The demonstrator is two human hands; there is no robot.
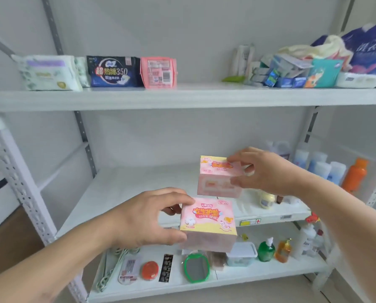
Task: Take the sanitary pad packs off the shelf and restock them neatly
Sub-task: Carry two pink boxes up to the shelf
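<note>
Nearest to the camera, a pink and yellow pad pack (208, 223) is gripped by the left hand (143, 217), thumb under its lower left edge, fingers curled over its top left corner; it is held in the air in front of the middle shelf (139, 193), printed face toward the camera. Just above and to the right, a second pink pad pack (218, 176) is pinched by the right hand (268, 171), fingers curled on its top right corner and right side; it is tilted, also off the shelf, close to the first pack but not touching it. On the top shelf (193, 98), at left, three packs are stood in a row: a white and green pack (48, 73), a dark blue pack (112, 72) just beside it, and a pink pack (158, 72) touching the blue one. At the right of the top shelf, a loose heap of small blue boxes (283, 77), a teal pack (322, 73) and a large dark blue bag (370, 49) is seen. White bottles (327, 169) and an orange bottle (355, 174) are stood at the right of the middle shelf. On the bottom shelf (226, 278) a green-framed mirror (197, 267), a red round tin (150, 271), a lidded clear box (241, 253), a green pump bottle (266, 250) and an amber pump bottle (283, 251) are laid out.
</note>
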